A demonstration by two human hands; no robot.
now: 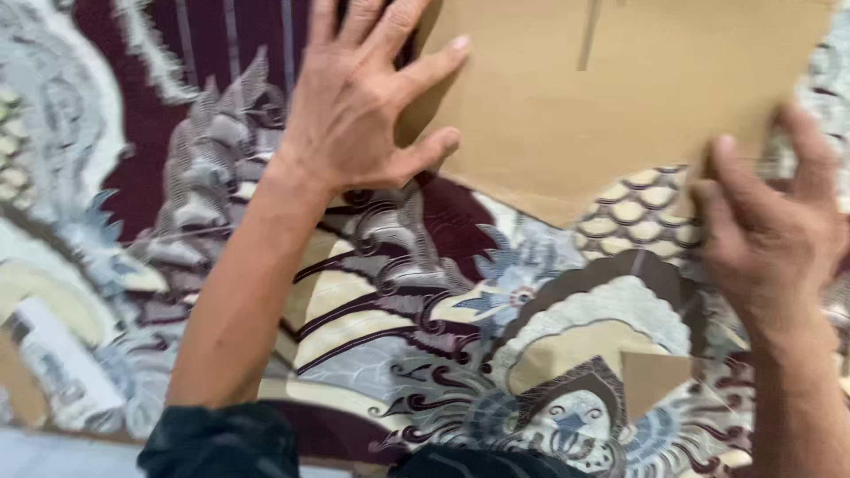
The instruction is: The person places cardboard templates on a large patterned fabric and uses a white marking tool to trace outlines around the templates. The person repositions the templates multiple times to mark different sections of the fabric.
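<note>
Across the top right of the head view, a tan cardboard sheet (620, 97) is laid flat on patterned cloth (390, 301). It runs from about mid-frame to the right edge, and its top is cut off by the frame. Its long axis cannot be fixed for that reason; the visible lower edge slopes down from the left hand toward the right hand.

Left hand (354, 106): held open, fingers spread, palm down. The thumb and first fingers are laid over the sheet's left edge, and the rest of the palm is over the cloth. Nothing is gripped; it looks pressed flat, though contact force cannot be judged.

Right hand (770, 221): curled at the sheet's lower right corner, with fingertips on or over the edge. A pinch is likely, but blur prevents it being confirmed.

The sheet lies ahead of both hands, away from the body, and is bracketed left and right. Both hands are at its edge, so neither is clearly nearer. The left arm is stretched further forward.

A small tan cardboard piece (651, 376) is seen on the cloth near the bottom, well apart from the sheet and nearer the right forearm. A dark sleeve (221, 443) is seen at the bottom edge.
</note>
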